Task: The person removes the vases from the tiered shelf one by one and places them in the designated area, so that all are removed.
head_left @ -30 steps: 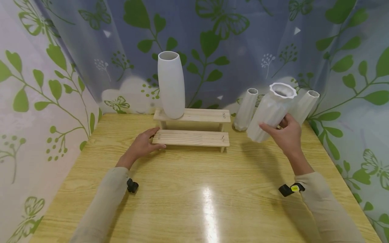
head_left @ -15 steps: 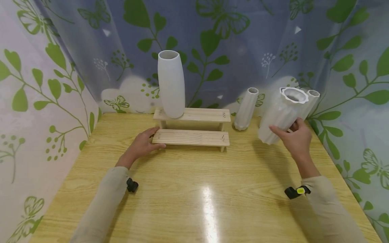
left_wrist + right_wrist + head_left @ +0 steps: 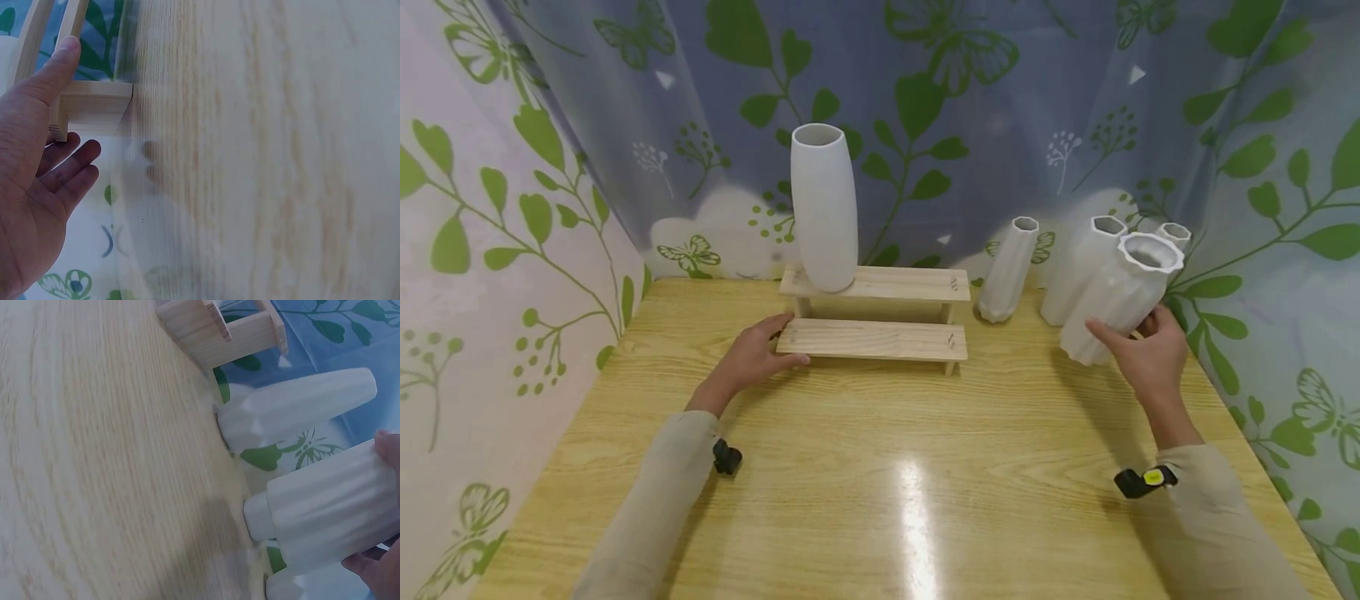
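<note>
In the head view my right hand [image 3: 1152,357] grips a white ribbed vase [image 3: 1112,307] with a scalloped rim, thumb on its near side. This vase leans to the right. The right wrist view shows its base [image 3: 281,519] off the tabletop. Just behind it stand a white vase [image 3: 1075,271] with an angular rim and a slimmer one [image 3: 1175,233], both partly hidden. At the left end of a two-step wooden stand [image 3: 880,340], my left hand [image 3: 747,360] holds the lower step, with the thumb [image 3: 59,65] along it and the other fingers behind.
A tall smooth white vase [image 3: 825,212] stands on the upper step's left part. Right of the stand, a narrow faceted vase [image 3: 1009,271] is on the wood-grain table [image 3: 850,467]. Patterned curtains [image 3: 970,150] enclose the back and both sides.
My right hand has carried the ribbed vase rightward and slightly toward me. The angular-rimmed vase behind it has come into view. The left hand stays at the stand.
</note>
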The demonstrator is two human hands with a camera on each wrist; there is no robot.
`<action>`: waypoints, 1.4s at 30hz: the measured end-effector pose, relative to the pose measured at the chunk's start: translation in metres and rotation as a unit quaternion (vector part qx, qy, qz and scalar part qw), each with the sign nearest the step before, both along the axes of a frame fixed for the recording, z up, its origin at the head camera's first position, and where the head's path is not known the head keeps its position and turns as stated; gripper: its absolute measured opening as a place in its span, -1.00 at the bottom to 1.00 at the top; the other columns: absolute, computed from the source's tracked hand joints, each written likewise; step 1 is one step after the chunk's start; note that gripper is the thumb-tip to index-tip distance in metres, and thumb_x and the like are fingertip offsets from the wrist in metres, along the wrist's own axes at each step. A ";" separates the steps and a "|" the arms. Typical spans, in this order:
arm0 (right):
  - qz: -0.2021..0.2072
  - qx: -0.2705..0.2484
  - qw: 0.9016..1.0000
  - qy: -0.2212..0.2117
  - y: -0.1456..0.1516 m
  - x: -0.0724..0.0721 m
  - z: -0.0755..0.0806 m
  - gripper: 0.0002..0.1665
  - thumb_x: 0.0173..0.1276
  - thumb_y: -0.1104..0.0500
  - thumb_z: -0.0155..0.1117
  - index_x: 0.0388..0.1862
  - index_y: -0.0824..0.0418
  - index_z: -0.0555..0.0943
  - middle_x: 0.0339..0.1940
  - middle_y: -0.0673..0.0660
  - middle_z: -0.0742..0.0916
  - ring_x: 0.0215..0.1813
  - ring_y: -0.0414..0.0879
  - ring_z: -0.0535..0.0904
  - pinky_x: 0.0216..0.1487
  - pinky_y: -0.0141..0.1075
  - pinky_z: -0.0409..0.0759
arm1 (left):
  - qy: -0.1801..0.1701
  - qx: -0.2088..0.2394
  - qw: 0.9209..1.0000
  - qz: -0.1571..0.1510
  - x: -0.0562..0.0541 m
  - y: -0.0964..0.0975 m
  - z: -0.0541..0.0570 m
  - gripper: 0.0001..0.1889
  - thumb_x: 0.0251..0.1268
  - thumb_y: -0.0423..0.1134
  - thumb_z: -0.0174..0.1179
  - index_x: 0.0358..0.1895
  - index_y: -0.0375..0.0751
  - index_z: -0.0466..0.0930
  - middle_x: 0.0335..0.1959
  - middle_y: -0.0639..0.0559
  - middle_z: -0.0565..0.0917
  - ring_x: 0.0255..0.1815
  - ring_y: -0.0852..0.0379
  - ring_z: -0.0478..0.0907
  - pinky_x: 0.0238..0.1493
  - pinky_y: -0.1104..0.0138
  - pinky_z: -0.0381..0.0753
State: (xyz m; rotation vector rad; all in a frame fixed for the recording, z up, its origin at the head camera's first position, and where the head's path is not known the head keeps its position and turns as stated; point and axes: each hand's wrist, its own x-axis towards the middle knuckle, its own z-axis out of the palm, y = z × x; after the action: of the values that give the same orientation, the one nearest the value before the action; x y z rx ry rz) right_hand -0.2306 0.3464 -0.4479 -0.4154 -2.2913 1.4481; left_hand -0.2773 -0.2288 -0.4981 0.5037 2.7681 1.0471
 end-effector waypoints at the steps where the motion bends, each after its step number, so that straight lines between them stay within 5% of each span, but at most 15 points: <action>1: -0.003 0.001 1.000 -0.004 0.002 0.000 -0.001 -0.09 0.11 -0.02 0.68 0.43 0.03 0.49 0.25 0.07 0.66 0.15 -0.24 0.58 -0.09 -0.59 0.57 | 0.000 0.000 1.000 0.000 0.000 0.000 0.000 0.08 0.22 0.28 0.38 0.64 -0.23 0.08 0.59 -0.28 0.21 0.47 -0.33 0.33 0.35 -0.18 0.44; 12: -0.041 0.014 0.999 -0.026 0.018 0.002 -0.012 -0.10 0.11 -0.10 0.66 0.41 0.01 0.49 0.25 0.04 0.65 0.18 -0.22 0.57 0.00 -0.51 0.52 | -0.005 0.003 1.000 -0.001 0.001 0.000 0.001 0.06 0.25 0.22 0.39 0.64 -0.22 0.06 0.60 -0.27 0.19 0.48 -0.33 0.31 0.34 -0.18 0.45; 42: -0.052 0.016 0.997 -0.047 0.033 0.000 -0.029 -0.07 0.15 -0.12 0.62 0.47 0.01 0.44 0.40 0.11 0.59 0.34 -0.13 0.53 0.25 -0.34 0.54 | -0.003 -0.002 1.000 0.000 0.001 0.001 0.004 0.05 0.25 0.21 0.40 0.64 -0.24 0.07 0.59 -0.28 0.21 0.48 -0.32 0.32 0.37 -0.18 0.42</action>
State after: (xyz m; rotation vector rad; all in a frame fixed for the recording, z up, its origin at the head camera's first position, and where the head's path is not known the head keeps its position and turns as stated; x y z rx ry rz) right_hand -0.2310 0.3790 -0.4770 -0.5957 -2.3257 1.3670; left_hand -0.2760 -0.2274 -0.4939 0.4989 2.7650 1.0418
